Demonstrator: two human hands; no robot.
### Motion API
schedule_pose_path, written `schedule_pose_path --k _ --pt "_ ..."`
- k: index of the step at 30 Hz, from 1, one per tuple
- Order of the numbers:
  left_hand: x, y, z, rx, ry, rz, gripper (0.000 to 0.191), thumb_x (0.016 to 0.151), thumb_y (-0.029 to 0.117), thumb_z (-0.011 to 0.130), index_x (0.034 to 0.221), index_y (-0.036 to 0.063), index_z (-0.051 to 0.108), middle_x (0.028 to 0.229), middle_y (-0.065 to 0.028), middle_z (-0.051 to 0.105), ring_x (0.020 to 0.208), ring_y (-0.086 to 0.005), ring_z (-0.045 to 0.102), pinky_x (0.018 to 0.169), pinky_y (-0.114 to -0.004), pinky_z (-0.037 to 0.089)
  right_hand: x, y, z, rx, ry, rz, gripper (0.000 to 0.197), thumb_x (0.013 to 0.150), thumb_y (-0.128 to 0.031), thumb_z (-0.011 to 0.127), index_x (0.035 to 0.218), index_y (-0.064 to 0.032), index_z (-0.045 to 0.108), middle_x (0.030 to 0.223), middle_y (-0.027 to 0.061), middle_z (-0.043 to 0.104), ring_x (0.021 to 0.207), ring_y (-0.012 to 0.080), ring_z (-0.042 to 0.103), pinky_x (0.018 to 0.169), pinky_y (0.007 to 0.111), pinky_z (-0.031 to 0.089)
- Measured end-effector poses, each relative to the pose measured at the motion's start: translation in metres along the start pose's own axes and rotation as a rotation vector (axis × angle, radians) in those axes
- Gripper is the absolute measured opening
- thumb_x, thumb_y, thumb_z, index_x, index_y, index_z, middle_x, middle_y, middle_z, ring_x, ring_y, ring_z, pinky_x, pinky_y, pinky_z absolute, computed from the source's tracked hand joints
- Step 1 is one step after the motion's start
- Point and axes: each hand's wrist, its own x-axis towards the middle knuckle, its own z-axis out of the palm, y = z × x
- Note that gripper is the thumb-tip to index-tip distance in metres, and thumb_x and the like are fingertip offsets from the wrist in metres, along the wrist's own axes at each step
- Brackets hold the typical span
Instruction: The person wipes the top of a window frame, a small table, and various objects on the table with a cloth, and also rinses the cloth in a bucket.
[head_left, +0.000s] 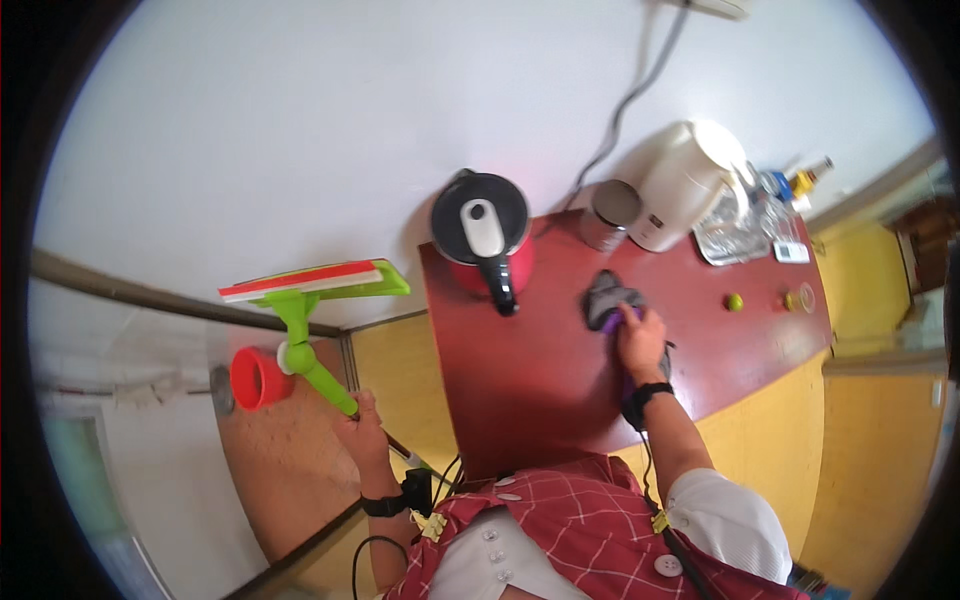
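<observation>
My left hand (364, 433) grips the handle of a bright green window squeegee (322, 382), below its head. The squeegee's wide head, with a red and white strip, is raised in front of the wall, left of the table. On the reddish-brown tabletop (517, 390), my right hand (642, 345) has its fingers on a grey and purple cloth (606, 300). More grey and purple material shows beside and below that hand, partly hidden by it. Ahead of the cloth stand a lidded canister (613, 208) and a cream electric kettle (679, 187).
A red kettle (487, 232) with a black lid stands at the table's left corner. Along the right are a metal tray (724, 251) of glassware, a remote (791, 252), a green fruit (733, 302) and a small glass (806, 298). A red bucket (255, 379) sits left; a cord (619, 116) hangs down the wall.
</observation>
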Motion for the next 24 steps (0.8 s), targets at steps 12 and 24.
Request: schedule_pose_path --k 12,24 --pt "-0.015 -0.038 -0.040 -0.008 0.203 -0.132 0.027 0.085 0.023 0.061 0.068 0.0055 0.050 0.053 0.0055 0.038 0.047 -0.0029 0.034 0.044 -0.020 0.025 0.022 -0.057 0.032 -0.219 -0.086 0.073 0.038 0.077 -0.023 0.057 0.114 -0.0181 0.056 0.086 0.0155 0.049 0.076 0.0321 0.052 0.066 0.041 0.044" --pt "-0.016 -0.051 -0.066 0.006 0.254 -0.118 0.026 0.086 0.021 0.060 0.069 0.0034 0.052 0.054 0.0045 0.039 0.049 -0.0049 0.035 0.045 -0.022 0.025 -0.029 -0.256 0.042 0.095 -0.311 -0.474 0.038 0.077 -0.019 0.053 0.114 -0.0080 0.052 0.087 0.0133 0.050 0.079 0.0300 0.054 0.068 0.039 0.047"
